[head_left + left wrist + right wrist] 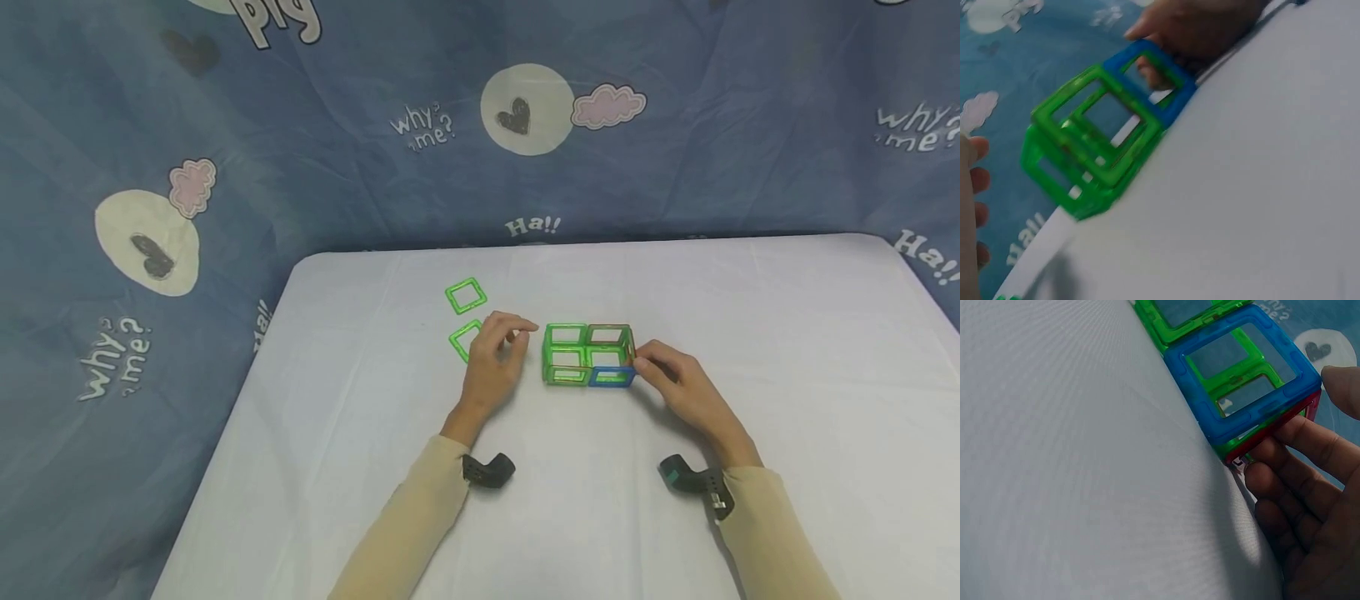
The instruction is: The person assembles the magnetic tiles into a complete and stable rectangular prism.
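Observation:
Green, blue and red see-through magnetic tiles form a low, open-topped box (567,356) with two cells. Its front right tile (1147,81) is blue, and a red tile (1272,430) forms the right end. My right hand (686,387) holds this end, fingertips against the red tile and thumb at the top corner beside the blue one. To the left of the box, my left hand (491,371) hovers with bent fingers, apart from it and holding nothing. It partly covers a loose green square tile (456,340). Another green tile (466,297) lies farther back.
White cloth (562,500) covers the table under the tiles. Behind and to the left hangs a blue printed curtain (360,192). A black wrist camera (489,472) sits on the left wrist, and another camera (684,477) on the right.

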A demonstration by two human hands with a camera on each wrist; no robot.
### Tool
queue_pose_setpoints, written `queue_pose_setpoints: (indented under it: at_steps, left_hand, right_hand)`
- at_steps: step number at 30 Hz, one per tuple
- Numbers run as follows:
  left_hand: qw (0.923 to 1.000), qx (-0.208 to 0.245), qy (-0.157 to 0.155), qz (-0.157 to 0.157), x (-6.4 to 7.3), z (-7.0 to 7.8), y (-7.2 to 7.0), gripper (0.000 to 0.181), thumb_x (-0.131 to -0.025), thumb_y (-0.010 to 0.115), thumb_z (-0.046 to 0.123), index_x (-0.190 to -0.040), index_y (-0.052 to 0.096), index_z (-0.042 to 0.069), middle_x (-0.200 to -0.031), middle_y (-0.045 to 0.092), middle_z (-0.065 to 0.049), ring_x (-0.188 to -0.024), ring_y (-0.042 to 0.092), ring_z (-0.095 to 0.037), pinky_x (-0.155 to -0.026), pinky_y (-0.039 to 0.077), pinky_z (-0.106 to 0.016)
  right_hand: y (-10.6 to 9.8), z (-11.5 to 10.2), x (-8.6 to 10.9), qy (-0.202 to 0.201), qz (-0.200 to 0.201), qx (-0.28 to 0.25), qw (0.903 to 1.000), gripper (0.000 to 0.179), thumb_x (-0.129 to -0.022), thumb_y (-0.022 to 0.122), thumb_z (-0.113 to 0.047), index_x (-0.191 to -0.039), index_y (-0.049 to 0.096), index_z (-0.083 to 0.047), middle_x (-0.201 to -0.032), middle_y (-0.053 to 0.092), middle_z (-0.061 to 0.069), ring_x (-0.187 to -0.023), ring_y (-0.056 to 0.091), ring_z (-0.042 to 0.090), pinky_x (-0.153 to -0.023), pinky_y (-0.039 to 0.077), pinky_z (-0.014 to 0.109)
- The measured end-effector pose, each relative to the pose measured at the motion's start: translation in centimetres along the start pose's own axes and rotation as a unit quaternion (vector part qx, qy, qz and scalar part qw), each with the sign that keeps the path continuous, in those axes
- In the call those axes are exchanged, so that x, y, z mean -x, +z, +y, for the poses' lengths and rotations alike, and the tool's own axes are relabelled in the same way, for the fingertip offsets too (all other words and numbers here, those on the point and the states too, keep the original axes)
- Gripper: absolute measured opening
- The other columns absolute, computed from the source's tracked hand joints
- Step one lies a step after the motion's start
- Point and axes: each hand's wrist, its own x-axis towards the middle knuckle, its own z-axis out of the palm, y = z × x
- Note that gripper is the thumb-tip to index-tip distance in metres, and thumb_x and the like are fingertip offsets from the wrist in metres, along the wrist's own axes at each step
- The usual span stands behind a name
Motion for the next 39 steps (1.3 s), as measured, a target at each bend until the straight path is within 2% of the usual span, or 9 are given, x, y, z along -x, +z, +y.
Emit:
queue_pose_setpoints:
  at_steps: [6,10,13,15,19,21,26,31,39]
  left_hand:
    - [0.9988,-0.048,-0.012,-0.004,-0.3,-0.8,-1.4,0.015,-0.095,0.053,0.016,-0.102,0.067,0.014,-0.103,0.061,0.0,-0.091,0.051,-0.015,-0.08,0.046,-0.031]
    - [0.9956,-0.09,-0.023,-0.01,-0.5,-1.4,-2.4,0.017,-0.092,0.054,0.009,-0.102,0.067,0.014,-0.106,0.059,-0.002,-0.097,0.05,-0.018,-0.087,0.041,-0.035]
    - [0.9908,-0.123,-0.053,-0.018,-0.5,-2.1,-3.3,0.024,-0.087,0.054,0.006,-0.105,0.066,0.017,-0.112,0.056,-0.003,-0.103,0.047,-0.021,-0.088,0.036,-0.039]
    - [0.9868,-0.135,-0.087,-0.026,-0.5,-2.7,-4.1,0.028,-0.086,0.055,0.009,-0.11,0.064,0.019,-0.118,0.051,-0.004,-0.108,0.043,-0.023,-0.089,0.032,-0.042]
    - [0.9783,-0.132,-0.154,-0.043,-0.5,-3.7,-5.5,0.034,-0.086,0.058,0.017,-0.12,0.058,0.021,-0.128,0.042,-0.003,-0.116,0.036,-0.023,-0.097,0.027,-0.047]
    - [0.9749,-0.133,-0.169,-0.056,-0.4,-4.1,-6.1,0.037,-0.086,0.06,0.022,-0.124,0.055,0.022,-0.131,0.041,-0.003,-0.118,0.035,-0.024,-0.102,0.025,-0.049]
    - [0.9668,-0.17,-0.164,-0.098,-0.5,-4.6,-6.2,0.04,-0.087,0.058,0.029,-0.126,0.052,0.022,-0.132,0.047,-0.003,-0.119,0.04,-0.025,-0.101,0.027,-0.048]
    - [0.9635,-0.194,-0.15,-0.108,-0.4,-4.6,-6.1,0.036,-0.084,0.062,0.034,-0.117,0.056,0.021,-0.125,0.052,-0.003,-0.116,0.044,-0.025,-0.099,0.029,-0.047]
    - [0.9574,-0.206,-0.144,-0.142,-0.3,-4.7,-6.1,0.031,-0.081,0.067,0.034,-0.11,0.058,0.024,-0.124,0.051,-0.003,-0.118,0.042,-0.027,-0.104,0.026,-0.049]
  right_hand:
    - [-0.1,-0.1,0.1,0.003,-0.004,-0.008,1.0,0.018,-0.098,0.05,-0.018,-0.101,0.067,-0.013,-0.1,0.065,0.0,-0.097,0.055,-0.001,-0.091,0.039,0.009]
    - [-0.2,-0.1,0.1,0.006,-0.003,-0.007,0.9999,0.018,-0.098,0.05,-0.019,-0.101,0.067,-0.013,-0.1,0.065,0.0,-0.098,0.055,-0.002,-0.092,0.039,0.009]
    - [-0.1,0.0,0.0,0.008,-0.004,-0.004,0.9999,0.019,-0.099,0.049,-0.02,-0.1,0.066,-0.012,-0.1,0.065,0.001,-0.098,0.055,-0.002,-0.093,0.039,0.009]
    - [-0.1,0.1,0.0,0.009,-0.004,0.002,1.0,0.019,-0.099,0.049,-0.02,-0.1,0.066,-0.012,-0.1,0.065,0.001,-0.098,0.055,-0.002,-0.092,0.039,0.008]
    - [0.0,0.2,0.1,0.006,-0.003,0.006,1.0,0.018,-0.098,0.05,-0.019,-0.1,0.066,-0.012,-0.099,0.064,0.002,-0.097,0.054,-0.003,-0.092,0.039,0.008]
    - [0.0,0.2,0.1,0.003,-0.001,0.005,1.0,0.018,-0.098,0.05,-0.018,-0.1,0.066,-0.012,-0.099,0.065,0.002,-0.097,0.054,-0.003,-0.092,0.039,0.008]
    - [-0.1,0.2,0.0,0.002,0.002,0.005,1.0,0.017,-0.098,0.05,-0.018,-0.1,0.066,-0.012,-0.099,0.065,0.001,-0.097,0.055,-0.004,-0.092,0.039,0.008]
    - [-0.1,0.2,-0.1,0.004,-0.001,0.001,1.0,0.018,-0.098,0.05,-0.018,-0.1,0.066,-0.012,-0.099,0.065,0.001,-0.098,0.055,-0.004,-0.093,0.038,0.008]
    - [0.2,0.2,0.0,0.006,0.004,0.012,0.9999,0.018,-0.098,0.049,-0.019,-0.099,0.066,-0.011,-0.098,0.065,0.003,-0.098,0.054,-0.004,-0.092,0.038,0.009]
